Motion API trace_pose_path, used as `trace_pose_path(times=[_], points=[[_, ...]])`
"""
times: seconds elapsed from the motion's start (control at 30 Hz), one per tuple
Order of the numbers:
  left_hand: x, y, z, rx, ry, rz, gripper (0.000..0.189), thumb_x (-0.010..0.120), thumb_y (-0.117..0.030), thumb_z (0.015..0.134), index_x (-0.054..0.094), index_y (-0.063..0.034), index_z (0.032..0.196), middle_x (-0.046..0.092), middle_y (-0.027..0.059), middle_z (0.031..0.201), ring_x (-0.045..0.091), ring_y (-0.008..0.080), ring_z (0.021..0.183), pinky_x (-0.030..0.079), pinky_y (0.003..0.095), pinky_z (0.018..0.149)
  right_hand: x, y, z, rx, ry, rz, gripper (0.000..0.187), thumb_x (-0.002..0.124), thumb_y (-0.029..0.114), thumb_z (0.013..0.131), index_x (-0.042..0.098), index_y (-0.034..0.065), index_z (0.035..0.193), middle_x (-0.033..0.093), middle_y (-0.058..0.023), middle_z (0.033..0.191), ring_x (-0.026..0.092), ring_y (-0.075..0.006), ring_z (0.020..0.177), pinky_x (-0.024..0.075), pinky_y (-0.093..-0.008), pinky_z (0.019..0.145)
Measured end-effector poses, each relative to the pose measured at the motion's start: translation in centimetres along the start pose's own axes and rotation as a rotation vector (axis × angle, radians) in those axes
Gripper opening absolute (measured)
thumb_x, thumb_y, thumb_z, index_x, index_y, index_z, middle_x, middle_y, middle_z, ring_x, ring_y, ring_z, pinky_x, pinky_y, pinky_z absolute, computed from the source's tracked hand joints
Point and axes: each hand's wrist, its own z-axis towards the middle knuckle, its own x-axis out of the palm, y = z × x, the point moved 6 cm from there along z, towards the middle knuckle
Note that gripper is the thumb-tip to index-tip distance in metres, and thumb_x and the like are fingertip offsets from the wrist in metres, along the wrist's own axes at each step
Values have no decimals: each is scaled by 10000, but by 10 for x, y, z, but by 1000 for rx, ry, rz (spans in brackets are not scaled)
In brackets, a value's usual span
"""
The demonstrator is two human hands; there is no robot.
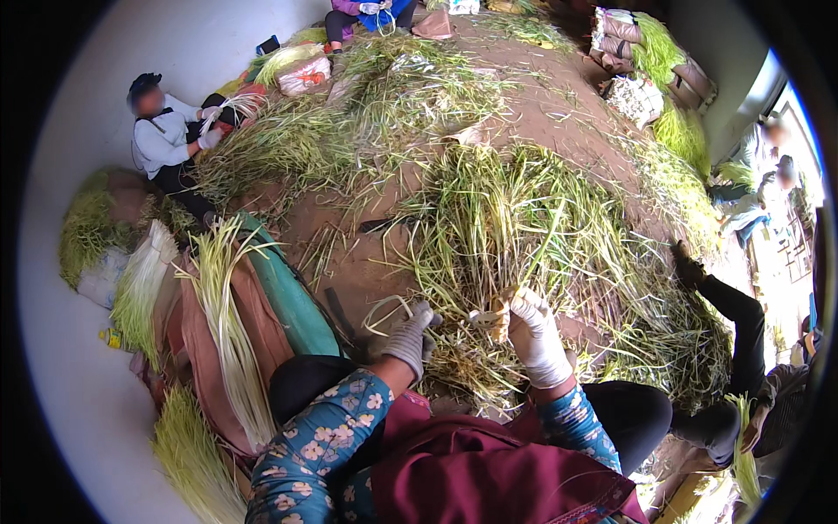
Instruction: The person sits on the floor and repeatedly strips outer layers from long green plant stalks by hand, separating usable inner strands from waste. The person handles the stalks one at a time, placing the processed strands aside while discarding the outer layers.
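Observation:
Both my hands wear pale knitted gloves. My left hand (409, 337) is closed on a pale stalk (386, 316) that curls out in a loop to its left. A short gap to the right, my right hand (538, 334) pinches a leafy stalk (548, 242) whose yellow-green blade points up and away. Dry tan husk (501, 321) hangs at its fingertips. Beyond and beneath the hands spreads a heap of long green leafy stalks (497, 216). Left of my knee, a bundle of cleaned pale stalks (232, 334) lies on a brown cloth (196, 367).
A green sack (288, 288) lies beside the cloth. Along the left wall are more bundles (144, 281) and a yellow container (112, 338). A seated co-worker (167, 134) handles stalks at the left. Another person's leg (743, 327) reaches in from the right. Wrapped bundles (648, 59) are stacked behind.

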Motion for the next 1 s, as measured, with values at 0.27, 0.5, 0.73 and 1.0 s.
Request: trace_pose_path(times=[0.27,0.5,0.73,1.0], points=[[16,34,-7,-214,136,39,258,513,-356,924,513,-100,959,594,48,701,452,117,352,315,241,269,25,-7,-17,215,203,49,208,613,224,847,589,18,866,588,-69,752,583,-158,637,482,-263,568],[14,-10,-2,-70,51,48,162,629,-245,851,608,-85,833,484,-12,502,383,94,332,293,235,304,27,-24,-34,400,612,-344,279,601,276,886,636,-1,880,640,-51,745,618,-128,660,496,-254,628],[7,-62,-2,35,57,-239,150,601,-214,865,614,-77,924,611,43,648,390,71,327,309,217,287,-4,-76,-31,462,725,-1004,248,589,247,849,649,16,919,654,-118,822,645,-195,682,508,-300,662],[-2,-113,-22,376,-15,-32,169,605,-190,865,659,-33,898,643,100,685,460,83,327,320,197,272,-126,-201,-62,582,875,-2018,236,503,241,847,683,129,951,672,-116,929,653,-275,852,510,-392,742]])
